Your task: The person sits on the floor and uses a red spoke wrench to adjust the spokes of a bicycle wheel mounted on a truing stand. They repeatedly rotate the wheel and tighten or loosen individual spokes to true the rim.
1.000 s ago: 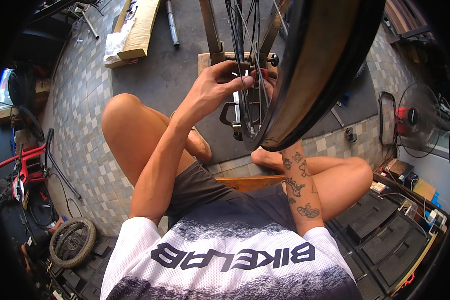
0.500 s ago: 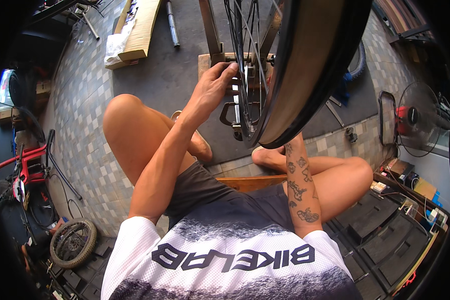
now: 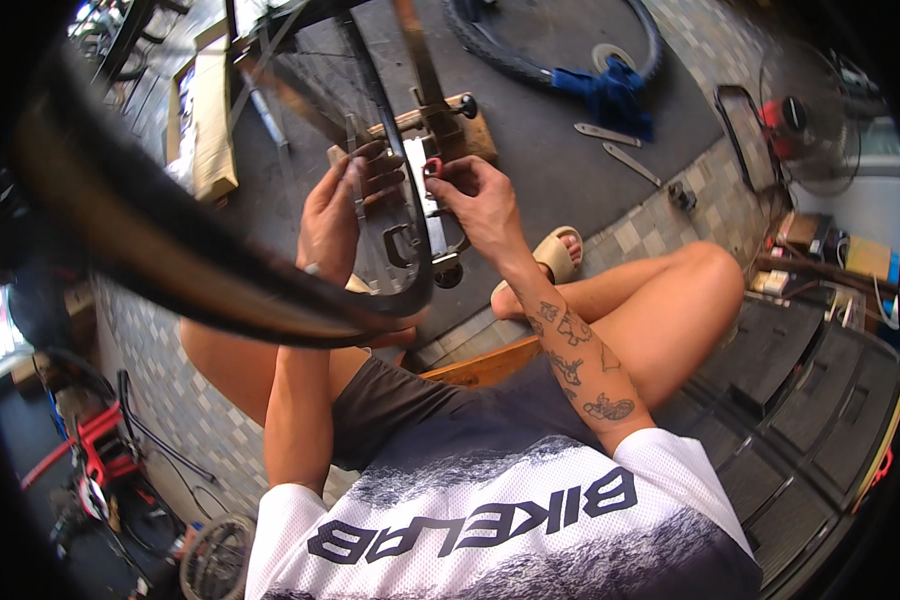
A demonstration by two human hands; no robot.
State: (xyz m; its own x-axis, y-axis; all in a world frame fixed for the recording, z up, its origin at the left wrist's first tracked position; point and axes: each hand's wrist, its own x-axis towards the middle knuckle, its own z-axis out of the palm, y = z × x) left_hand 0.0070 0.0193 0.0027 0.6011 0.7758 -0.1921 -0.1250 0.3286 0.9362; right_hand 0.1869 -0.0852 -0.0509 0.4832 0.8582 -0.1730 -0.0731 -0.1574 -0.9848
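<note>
A bicycle wheel (image 3: 220, 285) stands in a metal truing stand (image 3: 432, 105) before me, its near rim large and blurred. Seen past the thin spokes, my left hand (image 3: 330, 222) has its fingers stretched out and parted beside the wheel; whether they touch a spoke I cannot tell. On the wheel's right side, my right hand (image 3: 480, 205) pinches a small red spoke wrench (image 3: 432, 168) between thumb and fingers, close to the rim. Part of the wrench is hidden by the fingertips.
A tyred wheel (image 3: 510, 68) with a blue cloth (image 3: 605, 95) lies at the far right of the dark mat. Two flat metal tools (image 3: 630, 163) lie nearer. A fan (image 3: 815, 120) stands right, a long cardboard box (image 3: 210, 120) far left, a red bike frame (image 3: 95, 440) lower left.
My view has swung to the right, so the rim now crosses the left side. My right hand has come out from behind the rim, showing the red spoke wrench. My left hand's fingers have spread.
</note>
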